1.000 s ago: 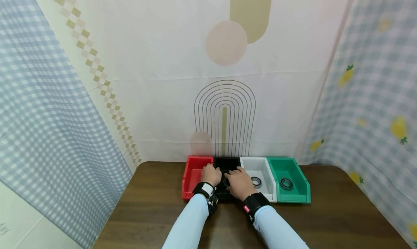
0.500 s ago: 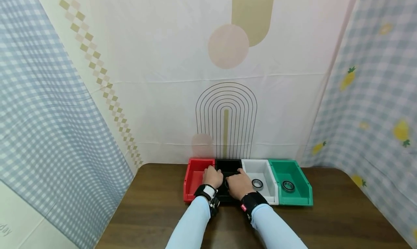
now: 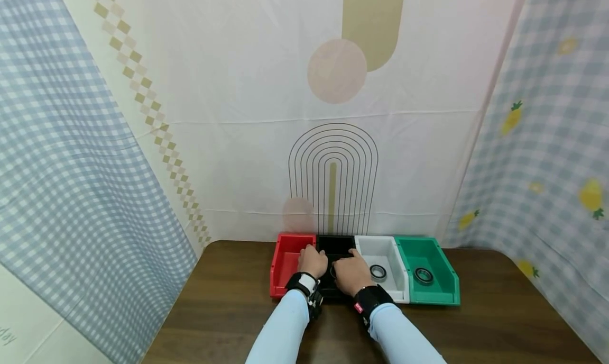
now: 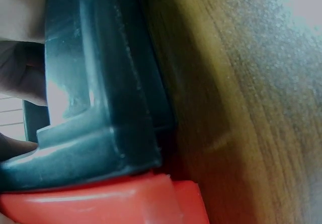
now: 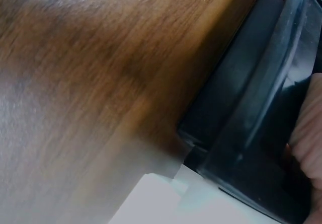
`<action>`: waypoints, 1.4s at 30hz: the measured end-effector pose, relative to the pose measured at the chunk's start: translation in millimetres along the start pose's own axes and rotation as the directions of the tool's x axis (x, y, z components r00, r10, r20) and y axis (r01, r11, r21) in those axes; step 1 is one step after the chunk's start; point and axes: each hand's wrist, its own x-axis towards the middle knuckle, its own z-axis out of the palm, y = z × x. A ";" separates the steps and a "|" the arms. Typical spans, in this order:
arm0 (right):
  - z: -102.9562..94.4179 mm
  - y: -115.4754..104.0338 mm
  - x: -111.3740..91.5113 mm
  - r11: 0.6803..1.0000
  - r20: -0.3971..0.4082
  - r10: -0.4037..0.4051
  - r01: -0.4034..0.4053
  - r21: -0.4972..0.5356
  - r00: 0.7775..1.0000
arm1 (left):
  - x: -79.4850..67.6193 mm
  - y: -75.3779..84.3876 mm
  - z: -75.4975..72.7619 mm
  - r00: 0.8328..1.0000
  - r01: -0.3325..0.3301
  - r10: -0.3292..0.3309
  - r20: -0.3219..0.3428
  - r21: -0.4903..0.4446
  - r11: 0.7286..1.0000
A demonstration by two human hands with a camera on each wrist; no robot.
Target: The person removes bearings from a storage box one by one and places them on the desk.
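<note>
A black bin stands between a red bin and a white bin. My left hand grips the black bin's left side wall, its knuckles up where red and black meet. On the opposite side my right hand holds the wall beside the white bin, one finger reaching over the rim. Inside the black bin a dark bearing ring shows only partly, behind my right hand. In the left wrist view, fingers reach inside the black bin, past its front edge.
Another bearing ring lies in the white bin, and one more ring in the green bin at the right end. The row of bins stands on a brown wooden table, close to a hanging cloth at the back.
My right index finger, stretched leftward over the black bin a second ago, is now drawn in. The left hand keeps its place. The whole head view has shifted slightly.
</note>
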 end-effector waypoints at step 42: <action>-1.5 3.7 -8.9 0.992 -0.137 -0.041 0.056 0.109 0.990 | -12.3 13.3 -6.6 0.998 0.051 -0.051 -0.024 -0.014 0.999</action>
